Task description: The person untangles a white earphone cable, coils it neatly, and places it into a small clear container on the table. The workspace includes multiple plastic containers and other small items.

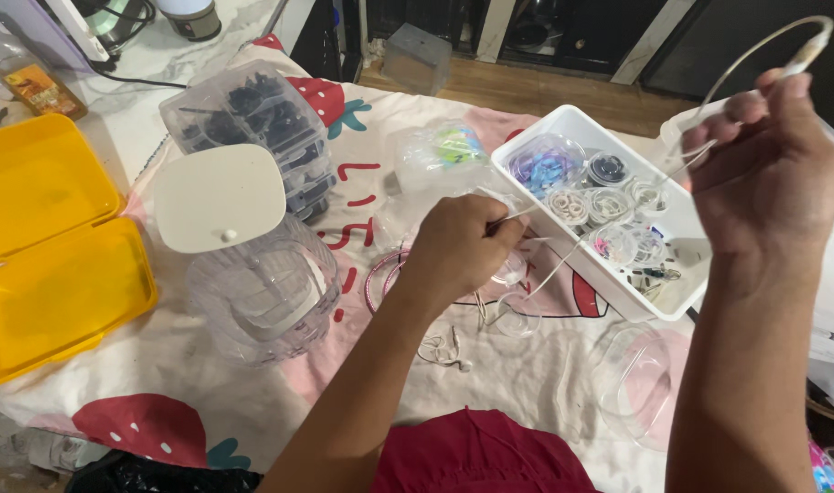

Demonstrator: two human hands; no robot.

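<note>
The right hand is raised above the table's right side, fingers closed on a thin white cable that arcs up over the knuckles and ends in a small pale plug near the fingertips. The left hand is lower, near the middle, curled into a loose fist and pinching the other run of the same cable, which stretches between the two hands across the corner of a white tray.

That tray is rectangular, plastic and glossy, and holds several small round clear pots with blue, white, pink and dark bits inside. Just below the left hand lie a pink ring-shaped band, a small clear dome-like lid and a tangle of white earphones. A clear rounded plastic lid lies near the right forearm.

Farther left stands a clear ribbed organiser with a flat white rounded-square top, and behind it a clear drawer stack filled with dark pieces. A crumpled clear bag with green and blue contents sits by the tray's far corner. At the left edge an open yellow plastic box lies with its lid folded back; beyond it is a bottle with an orange label.

Everything rests on a white cloth printed with pink patches and red strawberries. Wooden floor and dark furniture show beyond.
</note>
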